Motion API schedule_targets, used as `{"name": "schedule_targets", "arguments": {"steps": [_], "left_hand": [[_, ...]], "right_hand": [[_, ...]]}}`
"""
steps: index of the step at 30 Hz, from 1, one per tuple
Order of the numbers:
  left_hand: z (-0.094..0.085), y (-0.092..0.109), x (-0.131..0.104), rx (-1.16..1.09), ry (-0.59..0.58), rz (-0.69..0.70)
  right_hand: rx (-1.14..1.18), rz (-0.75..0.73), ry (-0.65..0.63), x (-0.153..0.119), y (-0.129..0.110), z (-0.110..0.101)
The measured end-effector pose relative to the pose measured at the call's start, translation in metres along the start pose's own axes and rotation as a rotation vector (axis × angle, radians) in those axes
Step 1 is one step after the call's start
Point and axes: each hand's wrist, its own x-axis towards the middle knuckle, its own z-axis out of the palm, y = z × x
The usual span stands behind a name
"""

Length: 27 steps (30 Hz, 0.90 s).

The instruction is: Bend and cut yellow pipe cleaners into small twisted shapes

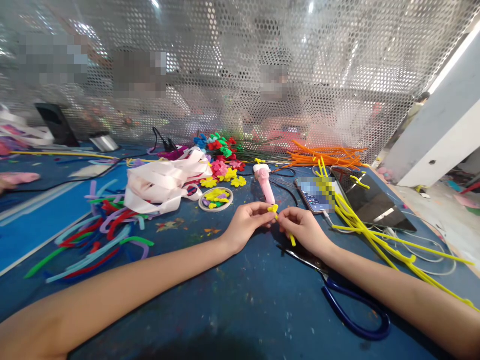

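Note:
Between my two hands is a yellow pipe cleaner [275, 208], bent into small loops at its upper end. My left hand [250, 222] is closed, thumb and fingertips pinching the looped part. Closed on the same stem just below, my right hand [302, 226] lets its yellow tail stick out under the fingers. A pair of scissors [356, 312] with dark blue handles lies under and beside my right wrist, blades pointing toward my hands. Right behind my left fingertips is a pink handheld device [264, 184] with a pale top. Finished-looking yellow flowers [238, 181] rest farther back.
Cut coloured pipe cleaners [101, 240] and pale pink ribbon [161, 182] lie left. A round dish [216, 209] holds yellow pieces. Long yellow stems [360, 220], a phone [313, 195], a dark tablet [375, 200] and cables are right. Orange stems [326, 156] lie before a perforated metal screen [240, 60].

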Motion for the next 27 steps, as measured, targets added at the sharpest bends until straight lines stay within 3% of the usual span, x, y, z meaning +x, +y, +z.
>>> {"name": "schedule_targets", "arguments": {"steps": [5, 9, 13, 21, 27], "left_hand": [[0.001, 0.003, -0.001, 0.146, -0.037, 0.013], [0.003, 0.007, -0.005, 0.31, -0.059, 0.054], [0.006, 0.008, -0.011, 0.384, -0.035, 0.135], [0.005, 0.007, -0.014, 0.38, 0.008, 0.261], [0.002, 0.009, -0.013, 0.562, 0.014, 0.308]], "right_hand": [[-0.133, -0.226, 0.141, -0.002, -0.002, -0.001], [-0.356, -0.348, 0.139, -0.006, -0.008, -0.003], [-0.355, -0.317, 0.176, -0.009, -0.011, -0.002], [0.11, -0.179, 0.09, -0.004, -0.005, 0.0], [0.02, -0.183, 0.088, -0.003, -0.004, 0.0]]}}
